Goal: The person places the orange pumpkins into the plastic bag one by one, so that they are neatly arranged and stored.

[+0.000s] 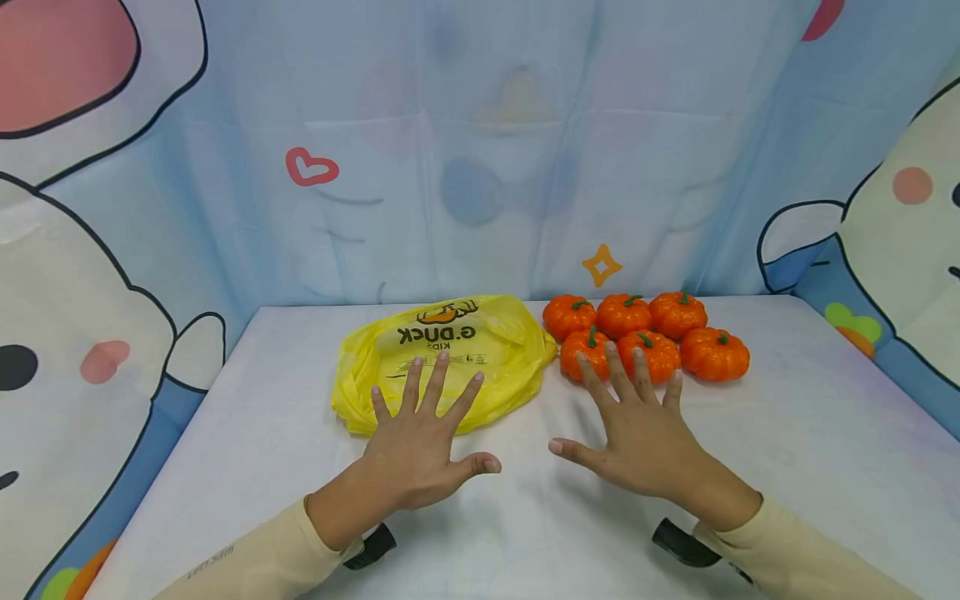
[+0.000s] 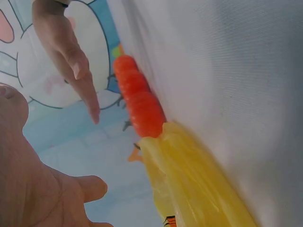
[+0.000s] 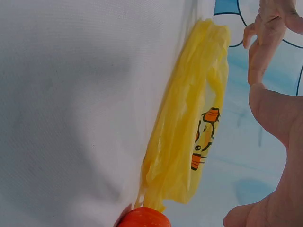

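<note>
My left hand [image 1: 416,454] hovers over the white table with fingers spread straight, just in front of a yellow plastic bag [image 1: 442,367]. The bag lies flat and crumpled, with a duck print and lettering on it. My right hand [image 1: 648,446], fingers also spread, is raised over the table in front of several small orange pumpkins [image 1: 716,354] with green stems. They sit in two rows right of the bag. Neither hand holds anything. In the right wrist view the bag [image 3: 182,127] stretches along the table, and one pumpkin [image 3: 144,218] shows at the bottom edge.
A white cloth covers the table [image 1: 510,533]. Behind it hangs a light blue curtain [image 1: 495,208] with cartoon prints, which also runs down both sides. Dark wrist devices [image 1: 371,546] show under both sleeves.
</note>
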Demonstrator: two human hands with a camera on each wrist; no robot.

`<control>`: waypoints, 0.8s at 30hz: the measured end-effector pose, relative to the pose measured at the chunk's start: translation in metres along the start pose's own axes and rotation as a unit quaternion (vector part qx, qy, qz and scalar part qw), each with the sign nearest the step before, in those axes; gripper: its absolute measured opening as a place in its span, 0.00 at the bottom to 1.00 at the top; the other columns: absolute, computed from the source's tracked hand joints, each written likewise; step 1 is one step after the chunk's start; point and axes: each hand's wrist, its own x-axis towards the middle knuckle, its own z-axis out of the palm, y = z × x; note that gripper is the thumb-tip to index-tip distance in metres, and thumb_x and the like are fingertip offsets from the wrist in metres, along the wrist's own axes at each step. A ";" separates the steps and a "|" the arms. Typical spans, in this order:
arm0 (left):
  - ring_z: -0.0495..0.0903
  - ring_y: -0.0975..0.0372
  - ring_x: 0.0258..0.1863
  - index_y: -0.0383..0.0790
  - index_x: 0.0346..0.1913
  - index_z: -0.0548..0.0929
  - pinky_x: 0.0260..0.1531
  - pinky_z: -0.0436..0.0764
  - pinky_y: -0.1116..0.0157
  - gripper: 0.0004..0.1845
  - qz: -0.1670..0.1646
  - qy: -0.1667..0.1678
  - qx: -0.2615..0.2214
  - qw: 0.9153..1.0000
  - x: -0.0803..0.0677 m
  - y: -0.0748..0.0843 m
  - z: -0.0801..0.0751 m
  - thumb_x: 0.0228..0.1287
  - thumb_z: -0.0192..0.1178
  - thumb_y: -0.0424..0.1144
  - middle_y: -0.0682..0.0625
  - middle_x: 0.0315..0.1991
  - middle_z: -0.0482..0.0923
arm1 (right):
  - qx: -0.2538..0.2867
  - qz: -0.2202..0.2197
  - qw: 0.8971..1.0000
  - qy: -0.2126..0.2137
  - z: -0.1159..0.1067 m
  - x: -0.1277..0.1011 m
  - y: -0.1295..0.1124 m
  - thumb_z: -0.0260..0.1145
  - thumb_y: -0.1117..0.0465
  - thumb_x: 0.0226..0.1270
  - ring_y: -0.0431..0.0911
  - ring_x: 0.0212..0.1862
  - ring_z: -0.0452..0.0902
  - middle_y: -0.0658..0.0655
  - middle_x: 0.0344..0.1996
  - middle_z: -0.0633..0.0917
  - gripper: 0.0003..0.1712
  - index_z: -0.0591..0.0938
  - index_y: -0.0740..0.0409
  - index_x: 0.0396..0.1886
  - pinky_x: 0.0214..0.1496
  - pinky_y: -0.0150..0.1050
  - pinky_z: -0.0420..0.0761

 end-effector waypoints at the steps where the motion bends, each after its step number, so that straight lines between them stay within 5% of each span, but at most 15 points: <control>1: 0.28 0.44 0.79 0.70 0.78 0.40 0.63 0.44 0.23 0.49 0.000 0.000 -0.001 1.000 0.000 0.000 0.000 0.54 0.36 0.82 0.48 0.81 0.26 | 0.000 0.001 1.000 -0.002 0.000 0.000 0.000 0.54 0.20 0.56 0.75 0.75 0.35 0.71 0.78 0.45 0.63 0.52 0.55 0.79 0.62 0.84 0.32; 5: 0.27 0.43 0.79 0.67 0.78 0.40 0.64 0.38 0.24 0.52 0.007 0.011 0.012 1.000 -0.001 -0.003 -0.003 0.50 0.25 0.85 0.46 0.81 0.28 | 0.002 0.003 1.000 -0.003 0.000 -0.001 0.001 0.54 0.21 0.57 0.75 0.75 0.35 0.70 0.78 0.44 0.63 0.52 0.56 0.79 0.62 0.84 0.32; 8: 0.26 0.42 0.78 0.63 0.79 0.44 0.64 0.27 0.26 0.54 0.010 0.056 0.029 0.998 0.003 -0.014 -0.013 0.49 0.14 0.84 0.41 0.80 0.32 | 0.010 0.006 1.000 -0.005 0.000 -0.002 0.003 0.54 0.22 0.58 0.74 0.76 0.35 0.71 0.78 0.43 0.62 0.51 0.57 0.79 0.62 0.84 0.32; 10: 0.28 0.40 0.78 0.59 0.79 0.51 0.63 0.21 0.28 0.50 -0.001 0.105 0.018 0.994 0.009 -0.030 -0.024 0.58 0.17 0.80 0.39 0.80 0.37 | 0.019 0.011 1.000 -0.008 -0.001 -0.003 0.004 0.54 0.22 0.59 0.74 0.76 0.34 0.71 0.78 0.43 0.62 0.50 0.57 0.80 0.62 0.83 0.31; 13: 0.37 0.41 0.78 0.52 0.73 0.67 0.65 0.19 0.31 0.35 -0.021 0.194 -0.078 0.978 0.024 -0.068 -0.040 0.73 0.36 0.67 0.40 0.78 0.49 | 0.034 0.021 0.999 -0.012 -0.001 -0.006 0.007 0.54 0.22 0.59 0.74 0.75 0.34 0.71 0.77 0.43 0.62 0.48 0.56 0.80 0.62 0.83 0.31; 14: 0.41 0.42 0.79 0.50 0.71 0.71 0.66 0.19 0.32 0.30 -0.022 0.219 -0.129 0.967 0.029 -0.085 -0.042 0.75 0.42 0.61 0.41 0.77 0.54 | 0.039 0.023 0.999 -0.010 -0.001 -0.007 0.008 0.55 0.23 0.59 0.75 0.75 0.34 0.72 0.77 0.43 0.61 0.49 0.56 0.80 0.62 0.83 0.32; 16: 0.49 0.45 0.78 0.43 0.65 0.76 0.72 0.27 0.36 0.23 -0.005 0.250 -0.266 0.931 0.040 -0.119 -0.038 0.76 0.48 0.49 0.42 0.74 0.63 | 0.045 0.027 0.999 -0.005 0.000 -0.010 0.011 0.56 0.24 0.60 0.76 0.75 0.36 0.73 0.77 0.44 0.61 0.50 0.57 0.80 0.62 0.83 0.34; 18: 0.53 0.49 0.77 0.39 0.63 0.78 0.74 0.34 0.39 0.20 0.015 0.244 -0.404 0.881 0.048 -0.151 -0.027 0.77 0.48 0.44 0.46 0.71 0.69 | 0.048 0.031 0.998 -0.002 0.001 -0.012 0.014 0.58 0.26 0.60 0.77 0.74 0.37 0.73 0.77 0.45 0.60 0.50 0.57 0.80 0.62 0.84 0.36; 21: 0.54 0.51 0.76 0.35 0.64 0.76 0.75 0.39 0.42 0.22 0.024 0.186 -0.557 0.809 0.054 -0.185 -0.005 0.78 0.45 0.43 0.50 0.68 0.70 | 0.048 0.035 0.998 0.000 0.003 -0.013 0.019 0.60 0.28 0.60 0.78 0.74 0.37 0.73 0.77 0.45 0.60 0.50 0.59 0.79 0.61 0.84 0.39; 24: 0.57 0.55 0.74 0.38 0.66 0.74 0.76 0.36 0.44 0.23 0.016 0.135 -0.605 0.784 0.056 -0.204 0.013 0.78 0.43 0.46 0.56 0.65 0.72 | 0.052 0.039 0.998 0.001 0.002 -0.012 0.024 0.62 0.31 0.61 0.79 0.73 0.36 0.74 0.77 0.44 0.60 0.49 0.60 0.79 0.60 0.84 0.39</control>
